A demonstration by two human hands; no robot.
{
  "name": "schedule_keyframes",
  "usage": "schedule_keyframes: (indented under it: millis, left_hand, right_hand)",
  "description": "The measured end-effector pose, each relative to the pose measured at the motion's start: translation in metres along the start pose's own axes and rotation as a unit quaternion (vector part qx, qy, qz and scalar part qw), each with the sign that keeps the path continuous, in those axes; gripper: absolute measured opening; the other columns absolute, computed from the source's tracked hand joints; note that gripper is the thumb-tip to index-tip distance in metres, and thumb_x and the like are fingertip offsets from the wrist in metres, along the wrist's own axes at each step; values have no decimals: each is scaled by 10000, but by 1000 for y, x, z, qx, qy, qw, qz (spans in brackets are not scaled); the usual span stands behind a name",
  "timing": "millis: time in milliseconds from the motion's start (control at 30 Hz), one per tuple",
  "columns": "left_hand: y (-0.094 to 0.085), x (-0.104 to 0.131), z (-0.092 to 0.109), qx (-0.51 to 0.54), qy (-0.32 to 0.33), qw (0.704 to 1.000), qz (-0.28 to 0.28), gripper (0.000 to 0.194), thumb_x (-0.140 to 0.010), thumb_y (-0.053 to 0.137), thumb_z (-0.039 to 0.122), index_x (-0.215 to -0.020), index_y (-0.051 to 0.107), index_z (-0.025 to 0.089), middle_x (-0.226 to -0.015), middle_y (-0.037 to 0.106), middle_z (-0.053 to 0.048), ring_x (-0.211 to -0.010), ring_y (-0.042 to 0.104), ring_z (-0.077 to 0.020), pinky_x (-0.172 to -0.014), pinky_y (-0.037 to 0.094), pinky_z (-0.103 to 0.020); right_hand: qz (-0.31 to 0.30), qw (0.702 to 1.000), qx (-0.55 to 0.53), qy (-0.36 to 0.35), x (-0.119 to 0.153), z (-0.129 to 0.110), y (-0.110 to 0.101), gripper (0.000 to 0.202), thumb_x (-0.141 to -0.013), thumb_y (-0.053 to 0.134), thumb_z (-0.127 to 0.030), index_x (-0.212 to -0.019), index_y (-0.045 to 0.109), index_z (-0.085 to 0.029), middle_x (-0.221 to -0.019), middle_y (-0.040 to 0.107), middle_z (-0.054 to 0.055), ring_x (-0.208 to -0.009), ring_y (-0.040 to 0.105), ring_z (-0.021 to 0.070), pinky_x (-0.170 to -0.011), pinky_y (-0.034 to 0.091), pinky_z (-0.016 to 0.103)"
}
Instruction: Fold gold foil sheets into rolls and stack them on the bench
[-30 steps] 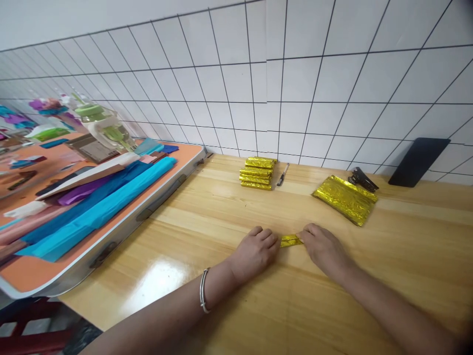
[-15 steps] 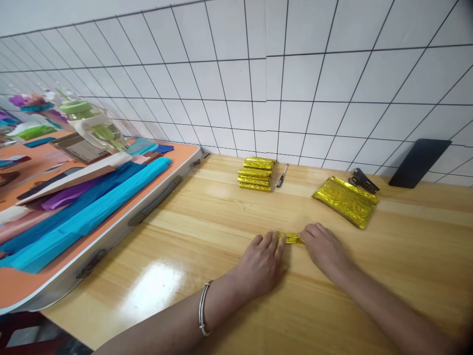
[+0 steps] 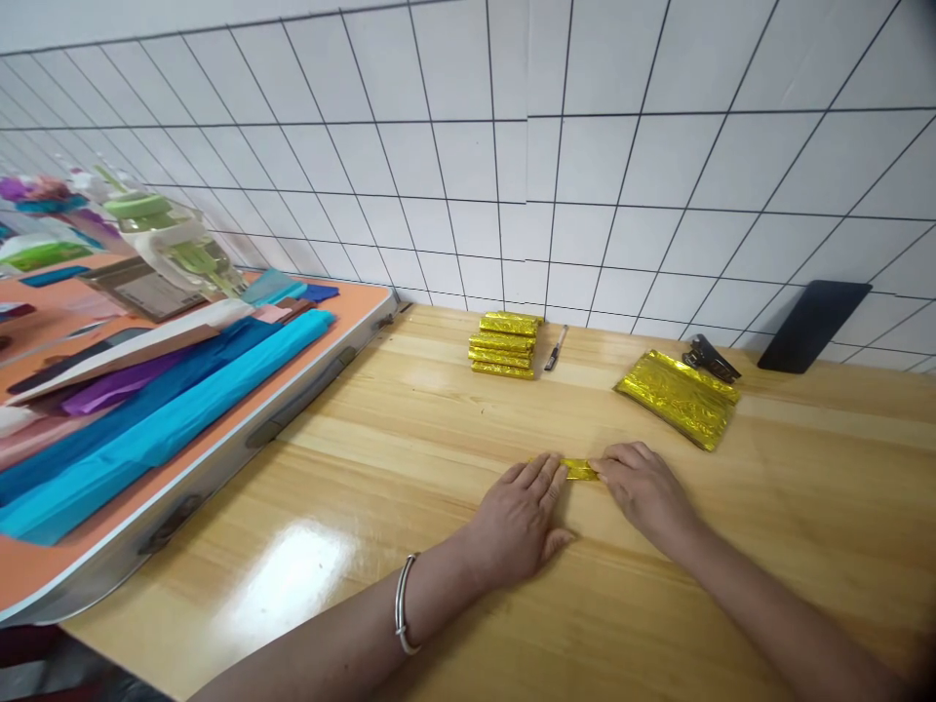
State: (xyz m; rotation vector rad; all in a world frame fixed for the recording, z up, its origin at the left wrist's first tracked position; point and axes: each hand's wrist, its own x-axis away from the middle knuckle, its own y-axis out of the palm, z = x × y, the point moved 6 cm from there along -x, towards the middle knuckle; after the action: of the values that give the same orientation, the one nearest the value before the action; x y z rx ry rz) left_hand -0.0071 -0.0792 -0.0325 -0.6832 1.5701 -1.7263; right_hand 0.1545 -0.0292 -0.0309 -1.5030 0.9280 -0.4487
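Note:
A narrow folded strip of gold foil paper (image 3: 582, 470) lies on the wooden table. My left hand (image 3: 518, 517), a silver bangle at its wrist, presses flat on the strip's left part with fingers stretched and thumb out to the side. Fingers and thumb of my right hand (image 3: 647, 492) are closed on the strip's right end. Beyond them, several folded gold foil pieces (image 3: 503, 345) are stacked. A flat sheaf of gold foil sheets (image 3: 680, 398) lies farther right.
A pen-like tool (image 3: 556, 349) rests beside the stack. Behind the sheaf is a black stapler (image 3: 711, 358), and a dark phone-like slab (image 3: 814, 327) leans on the tiled wall. On the left, an orange-topped board (image 3: 366, 297) holds blue crepe paper (image 3: 175, 419) and a green-lidded bottle (image 3: 172, 234).
My left thumb has swung out from the strip toward me, and the left fingers now lie flatter. My right hand stays at the strip's right end. The view has shifted slightly.

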Motion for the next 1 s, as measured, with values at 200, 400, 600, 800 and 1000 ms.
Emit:
schedule_keyframes:
  millis: [200, 400, 600, 800, 1000]
  left_hand:
    - [-1, 1, 4, 7, -5, 1000, 4, 682, -905, 233, 548, -1414, 236, 94, -1492, 187, -134, -1382, 138, -265, -1118, 100, -400]
    - [-1, 0, 3, 22, 12, 1000, 16, 704, -889, 286, 551, -1405, 252, 74, -1479, 215, -153, -1379, 151, -273, -1116, 143, -396]
    - [-5, -1, 4, 22, 15, 999, 42, 695, -875, 344, 537, -1390, 280, 74, -1443, 303, -169, -1363, 220, -258, -1113, 173, -403]
    - [-9, 8, -1, 26, 49, 998, 31, 674, -879, 356, 535, -1400, 274, 116, -1455, 288, -140, -1367, 212, -245, -1101, 202, -407]
    - [-14, 30, -23, 30, 53, 998, 10, 591, -900, 377, 445, -1414, 252, 181, -1452, 309, -99, -1353, 257, -226, -1103, 184, -433]
  right_hand:
    - [19, 1000, 7, -9, -1, 0, -2, 230, -888, 473, -204, -1042, 643, -224, -986, 619, 66, -920, 509, 197, -788, 429, 336]
    - [8, 997, 76, -27, -1, -20, -2, 309, -880, 429, -127, -1122, 616, -175, -1168, 602, 93, -1151, 448, 234, -948, 385, 389]
    - [-45, 997, 61, -18, -3, -50, 20, 581, -901, 391, -416, -1367, 371, -70, -1418, 369, 164, -1324, 289, 261, -1072, 280, 432]
    - [-95, 994, 38, -31, 14, -37, 22, 593, -917, 342, -426, -1433, 234, -154, -1498, 193, 93, -1379, 133, 211, -1117, 199, 421]
    - [-98, 994, 37, -22, 19, -33, 17, 588, -925, 329, -425, -1435, 225, -150, -1498, 180, 93, -1380, 125, 211, -1115, 203, 429]
